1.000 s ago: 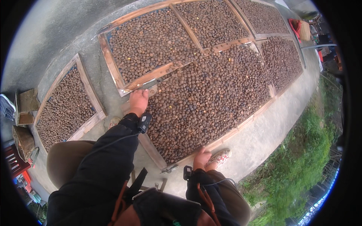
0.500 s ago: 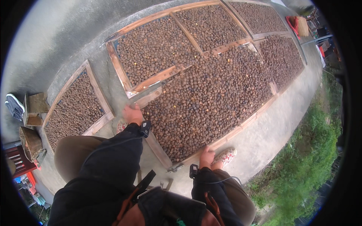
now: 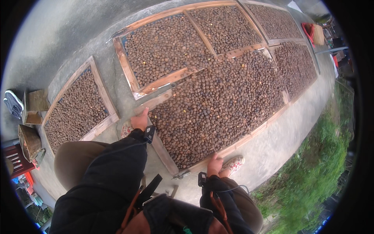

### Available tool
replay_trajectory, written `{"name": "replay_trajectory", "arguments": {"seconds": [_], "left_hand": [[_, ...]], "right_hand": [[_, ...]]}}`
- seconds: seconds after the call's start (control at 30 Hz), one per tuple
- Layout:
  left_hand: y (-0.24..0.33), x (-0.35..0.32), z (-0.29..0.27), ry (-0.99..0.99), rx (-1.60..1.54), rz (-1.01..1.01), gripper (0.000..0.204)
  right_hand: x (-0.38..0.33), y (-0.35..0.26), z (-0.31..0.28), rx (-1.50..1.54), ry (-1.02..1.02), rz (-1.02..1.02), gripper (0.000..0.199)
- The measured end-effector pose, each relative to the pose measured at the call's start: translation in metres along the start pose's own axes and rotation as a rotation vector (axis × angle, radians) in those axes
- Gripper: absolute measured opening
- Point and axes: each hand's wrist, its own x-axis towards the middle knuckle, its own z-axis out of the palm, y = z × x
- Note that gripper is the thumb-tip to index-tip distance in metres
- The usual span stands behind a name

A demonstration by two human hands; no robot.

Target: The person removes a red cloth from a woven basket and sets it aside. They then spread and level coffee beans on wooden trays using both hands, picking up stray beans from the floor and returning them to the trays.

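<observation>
A large wooden-framed tray [image 3: 163,154] lies in front of me, heaped with small, round, brown nut-like pieces [image 3: 218,109] whose exact kind I cannot make out. My left hand [image 3: 139,119] is closed round the tray's frame at its left corner, with the thumb on top. On the near rail, close to the front corner, my right hand [image 3: 214,165] grips the wood, its fingertips partly hidden. Metal hardware [image 3: 181,175] shows at that front corner. The heap reaches the far rail and spills toward the neighbouring trays.
Behind lies a divided wooden tray [image 3: 125,66] of the same pieces; a smaller one [image 3: 104,90] is at left. Further trays sit at far right. Wooden boxes [image 3: 37,102], a basket [image 3: 29,143] and shoes [image 3: 14,104] stand at left. Green plants [image 3: 311,167] border the concrete at right.
The view has shifted slightly, with the trays appearing a little differently placed. My left thumb now points up more. Both hands stay on the frame.
</observation>
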Motion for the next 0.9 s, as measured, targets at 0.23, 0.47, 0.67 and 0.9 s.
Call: {"name": "replay_trajectory", "arguments": {"seconds": [0.23, 0.47, 0.67, 0.9], "left_hand": [[0.027, -0.013, 0.003, 0.114, 0.208, 0.132, 0.082], [0.115, -0.054, 0.041, 0.078, -0.161, 0.907, 0.027], [0.161, -0.083, 0.064, -0.061, 0.082, 0.983, 0.043], [0.215, -0.103, 0.076, -0.219, 0.284, 1.542, 0.047]], "right_hand": [[-0.003, 0.0, -0.001, 0.072, 0.001, 0.011, 0.072], [0.013, -0.011, -0.001, 0.303, 0.136, 0.082, 0.073], [0.041, -0.018, 0.002, 0.317, 0.382, 0.108, 0.06], [0.07, -0.069, -0.015, 0.252, 0.638, -0.244, 0.051]]}}
